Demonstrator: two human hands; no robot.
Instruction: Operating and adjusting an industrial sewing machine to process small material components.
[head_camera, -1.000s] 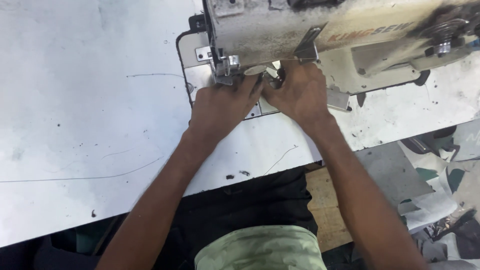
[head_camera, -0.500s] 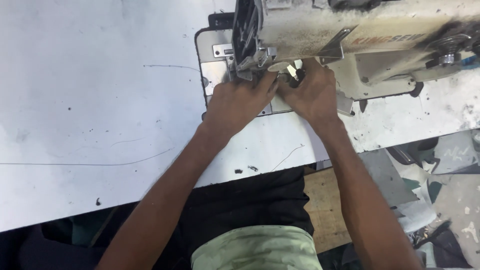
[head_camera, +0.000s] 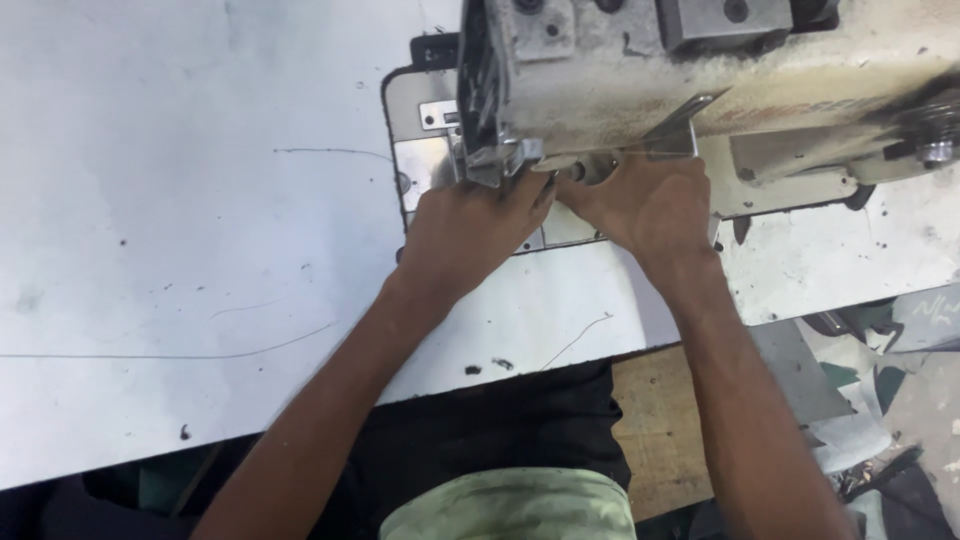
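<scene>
A worn cream sewing machine (head_camera: 700, 90) stands at the top of the head view on a white table (head_camera: 180, 200). My left hand (head_camera: 468, 235) rests on the metal plate (head_camera: 425, 160) just below the presser foot area, fingers curled under the machine head. Close to its right, my right hand (head_camera: 640, 205) reaches under the machine arm. The fingertips of both hands meet near the needle and are hidden by the machine. What they touch there cannot be seen.
Loose threads (head_camera: 575, 340) and dark specks lie on the table near its front edge. A wooden board (head_camera: 655, 430) shows below the edge, and cloth scraps (head_camera: 880, 420) pile at the lower right. Dark trousers and a green shirt fill the bottom.
The view has shifted so the machine head and hands sit further right and lower in frame. Both hands stay together under the machine head, pressed slightly closer to the needle.
</scene>
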